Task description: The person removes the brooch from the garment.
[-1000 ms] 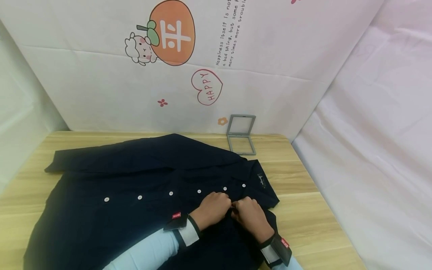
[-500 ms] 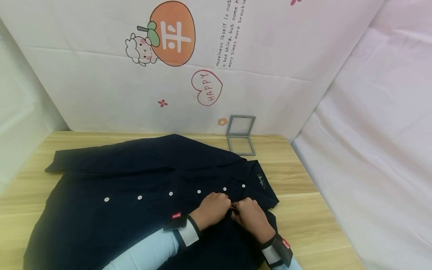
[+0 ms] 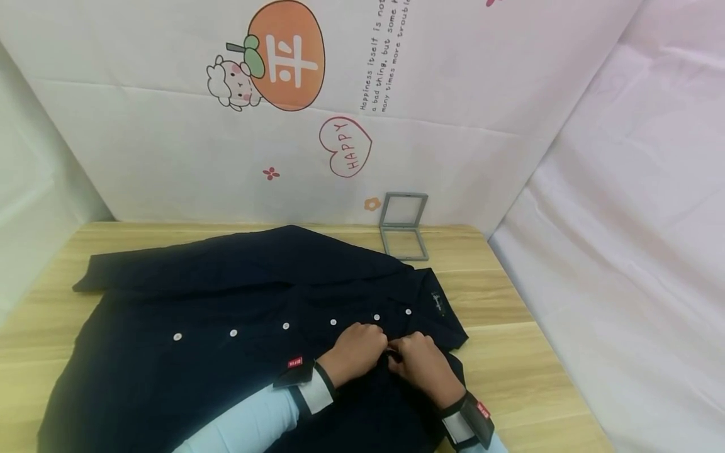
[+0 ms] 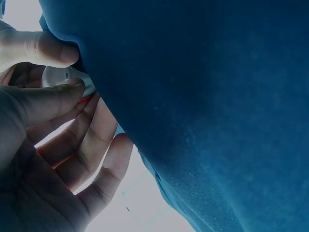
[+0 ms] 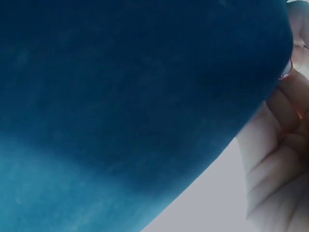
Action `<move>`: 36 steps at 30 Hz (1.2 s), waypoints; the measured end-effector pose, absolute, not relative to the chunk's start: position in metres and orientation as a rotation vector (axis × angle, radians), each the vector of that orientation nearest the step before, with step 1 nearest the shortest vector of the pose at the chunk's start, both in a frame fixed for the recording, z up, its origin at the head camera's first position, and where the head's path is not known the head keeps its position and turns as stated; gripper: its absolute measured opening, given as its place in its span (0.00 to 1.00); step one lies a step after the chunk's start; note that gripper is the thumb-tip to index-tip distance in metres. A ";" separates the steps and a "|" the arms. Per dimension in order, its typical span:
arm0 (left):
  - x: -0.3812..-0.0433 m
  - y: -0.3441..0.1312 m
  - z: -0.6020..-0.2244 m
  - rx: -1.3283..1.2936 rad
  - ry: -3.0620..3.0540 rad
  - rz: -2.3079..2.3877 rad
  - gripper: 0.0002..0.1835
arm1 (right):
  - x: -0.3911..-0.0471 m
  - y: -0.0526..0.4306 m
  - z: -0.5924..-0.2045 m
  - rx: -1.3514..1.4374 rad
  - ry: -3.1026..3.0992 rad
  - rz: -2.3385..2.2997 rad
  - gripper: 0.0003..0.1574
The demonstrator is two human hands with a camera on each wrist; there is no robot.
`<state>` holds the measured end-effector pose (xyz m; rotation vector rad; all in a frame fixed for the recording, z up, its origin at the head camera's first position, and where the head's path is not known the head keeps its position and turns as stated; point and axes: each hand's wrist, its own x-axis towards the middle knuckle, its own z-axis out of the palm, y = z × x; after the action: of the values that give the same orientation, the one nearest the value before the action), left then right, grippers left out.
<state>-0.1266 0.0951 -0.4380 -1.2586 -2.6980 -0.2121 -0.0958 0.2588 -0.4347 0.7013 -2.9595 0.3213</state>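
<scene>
A navy button-up shirt (image 3: 226, 371) lies spread out, its row of white buttons (image 3: 286, 326) running along the front. My left hand (image 3: 358, 349) pinches the shirt's cloth just below the buttons near the collar (image 3: 442, 314). Right beside it, my right hand (image 3: 421, 365) grips the same fold, the fingertips of both hands nearly meeting. In the left wrist view a whitish round button-like piece (image 4: 57, 76) sits between fingertips at the cloth edge. Hanging cloth fills much of both wrist views and hides part of the fingers.
The shirt lies on a wooden table (image 3: 504, 365). A grey hinged square frame (image 3: 420, 242) stands unfolded at the back edge, near the shirt's shoulder. White printed cloth (image 3: 198, 157) rises behind the table, and plain white cloth (image 3: 634, 251) hangs at the right.
Both hands stay at the same spot on the shirt, with only a slight shift of the right wrist. The head view has moved very slightly.
</scene>
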 end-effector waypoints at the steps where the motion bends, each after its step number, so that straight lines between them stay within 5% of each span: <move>1: -0.127 0.095 -0.438 -1.255 -2.700 -0.209 0.11 | -0.096 0.259 -0.435 0.700 -2.964 0.326 0.12; 8: -0.127 0.097 -0.439 -1.238 -2.742 -0.195 0.10 | -0.097 0.260 -0.436 0.700 -2.982 0.347 0.04; 22: -0.129 0.096 -0.439 -1.245 -2.767 -0.213 0.09 | -0.107 0.277 -0.434 0.801 -3.053 0.558 0.11; 36: -0.130 0.095 -0.439 -1.236 -2.782 -0.244 0.13 | -0.125 0.302 -0.430 1.119 -3.026 0.668 0.05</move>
<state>-0.1296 0.0952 -0.4386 -1.2361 -2.7824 -0.2444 -0.1248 0.3016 -0.4302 1.1193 -3.0262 0.6679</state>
